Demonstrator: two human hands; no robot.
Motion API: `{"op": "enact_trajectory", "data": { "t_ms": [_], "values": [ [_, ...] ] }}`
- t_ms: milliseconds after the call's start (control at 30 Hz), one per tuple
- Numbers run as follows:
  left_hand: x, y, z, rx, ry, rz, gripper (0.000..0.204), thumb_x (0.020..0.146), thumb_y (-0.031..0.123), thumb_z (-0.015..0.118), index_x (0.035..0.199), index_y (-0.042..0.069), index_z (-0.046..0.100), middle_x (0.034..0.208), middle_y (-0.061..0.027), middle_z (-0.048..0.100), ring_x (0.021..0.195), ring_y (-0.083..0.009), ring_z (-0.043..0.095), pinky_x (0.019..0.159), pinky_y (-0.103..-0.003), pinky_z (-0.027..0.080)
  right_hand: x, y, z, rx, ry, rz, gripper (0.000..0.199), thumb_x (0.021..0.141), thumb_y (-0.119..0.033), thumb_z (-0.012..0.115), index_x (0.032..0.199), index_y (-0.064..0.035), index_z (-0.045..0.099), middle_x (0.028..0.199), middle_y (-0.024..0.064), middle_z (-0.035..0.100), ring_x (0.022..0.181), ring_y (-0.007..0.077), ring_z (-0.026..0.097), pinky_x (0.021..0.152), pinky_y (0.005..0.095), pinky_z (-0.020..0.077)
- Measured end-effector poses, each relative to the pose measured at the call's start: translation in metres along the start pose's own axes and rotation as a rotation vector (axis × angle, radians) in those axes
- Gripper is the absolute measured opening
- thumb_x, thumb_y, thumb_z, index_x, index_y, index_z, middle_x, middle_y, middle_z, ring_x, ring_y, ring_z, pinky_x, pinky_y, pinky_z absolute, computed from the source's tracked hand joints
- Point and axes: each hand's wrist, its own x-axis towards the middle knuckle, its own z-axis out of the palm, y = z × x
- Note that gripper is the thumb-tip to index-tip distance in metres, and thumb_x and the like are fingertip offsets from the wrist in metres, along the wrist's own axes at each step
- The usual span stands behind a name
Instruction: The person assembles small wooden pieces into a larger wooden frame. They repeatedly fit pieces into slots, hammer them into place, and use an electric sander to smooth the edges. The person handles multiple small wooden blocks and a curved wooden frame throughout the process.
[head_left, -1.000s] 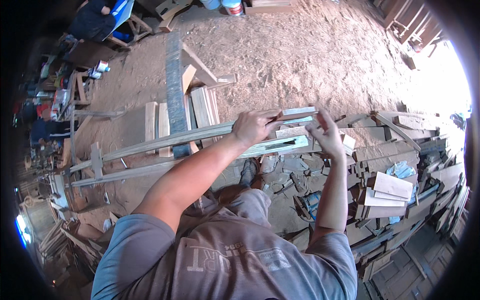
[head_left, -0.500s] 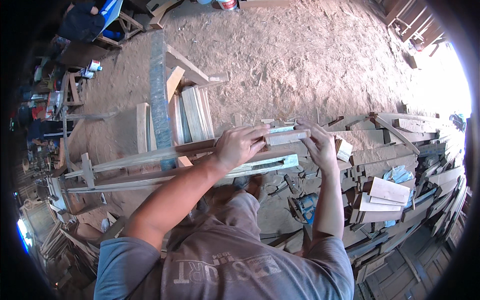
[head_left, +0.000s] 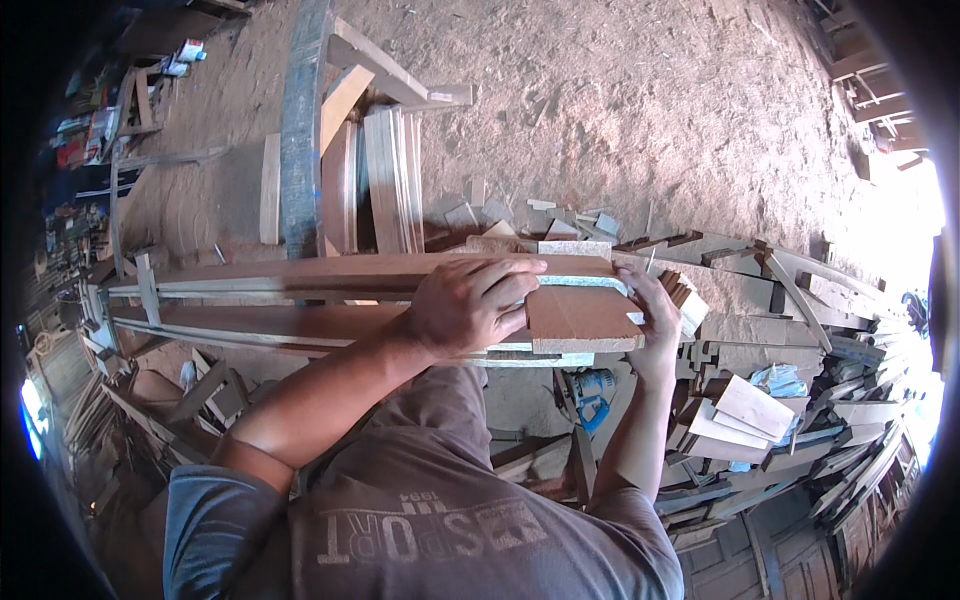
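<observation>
A short, flat wooden board (head_left: pixel 585 316) with a reddish-brown face lies between my hands, over the right ends of two long wooden rails. My left hand (head_left: pixel 472 305) is closed at its left edge, the fingers bent across the far rail (head_left: pixel 340 270) and the thumb low beside the board. Around the board's right end curls my right hand (head_left: pixel 652 310), its fingertips at the far corner. The near rail (head_left: pixel 260 322) runs left from under my left wrist. A pale, rough-sawn strip of wood shows just beyond the board; the board's underside is hidden.
Beyond the rails, planks (head_left: pixel 395 180) lean by a bluish beam (head_left: pixel 304 130). Wood offcuts (head_left: pixel 590 222) lie on the dusty ground. A blue power tool (head_left: pixel 592 392) sits below the board, left of my right forearm. Stacked lumber (head_left: pixel 740 420) fills the right side.
The board has tipped so that its broad face shows instead of mostly its edge. Both hands have moved with it, and the whole view has shifted.
</observation>
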Motion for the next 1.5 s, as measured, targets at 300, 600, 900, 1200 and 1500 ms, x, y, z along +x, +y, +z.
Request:
{"op": "enact_trajectory", "data": {
  "t_ms": [300,600,900,1200,1500],
  "values": [
    [0.004,0.006,0.000,0.040,-0.033,-0.033,0.034,0.079,0.016,0.084,0.108,0.008,0.068,0.125,-0.0033,0.072,0.111,-0.0237,0.073,0.094,-0.038,0.062,0.011,-0.009,-0.004,-0.171,-0.022,-0.151,0.052,0.081,0.010,0.068,0.130,-0.0080,0.071,0.132,0.0151,0.072,0.122,0.0344,0.072,0.095,0.0419,0.0650],
    [0.001,0.010,0.001,0.051,-0.030,-0.063,0.052,0.065,0.003,0.085,0.113,0.008,0.068,0.127,-0.0040,0.075,0.105,-0.0266,0.076,0.086,-0.039,0.062,0.006,-0.010,-0.002,-0.226,-0.026,-0.163,0.044,0.085,0.002,0.071,0.128,-0.0112,0.070,0.133,0.0115,0.071,0.119,0.0354,0.072,0.087,0.0428,0.0645],
    [-0.001,0.004,0.007,0.079,0.045,0.003,0.039,0.075,0.014,0.084,0.110,0.011,0.069,0.117,-0.0015,0.076,0.099,-0.0236,0.075,0.083,-0.038,0.063,0.004,-0.011,0.000,-0.287,-0.014,-0.213,0.052,0.082,0.005,0.072,0.130,-0.0123,0.066,0.136,0.0120,0.070,0.122,0.0372,0.071,0.097,0.0461,0.0621],
    [0.000,0.001,0.007,0.070,0.068,0.004,0.041,0.075,0.012,0.084,0.114,0.011,0.072,0.114,-0.0017,0.077,0.097,-0.0227,0.077,0.084,-0.036,0.063,0.005,-0.018,0.002,-0.329,-0.024,-0.222,0.054,0.081,0.005,0.074,0.131,-0.0117,0.063,0.135,0.0124,0.068,0.120,0.0382,0.071,0.091,0.0459,0.0646],
    [-0.002,0.001,0.006,0.086,0.075,0.019,0.034,0.081,0.019,0.081,0.112,0.012,0.068,0.117,-0.0008,0.076,0.096,-0.0237,0.077,0.085,-0.038,0.064,0.004,-0.023,0.006,-0.346,-0.005,-0.213,0.052,0.083,0.004,0.074,0.132,-0.0116,0.063,0.136,0.0132,0.069,0.123,0.0383,0.070,0.093,0.0470,0.0640]
  ]
}}
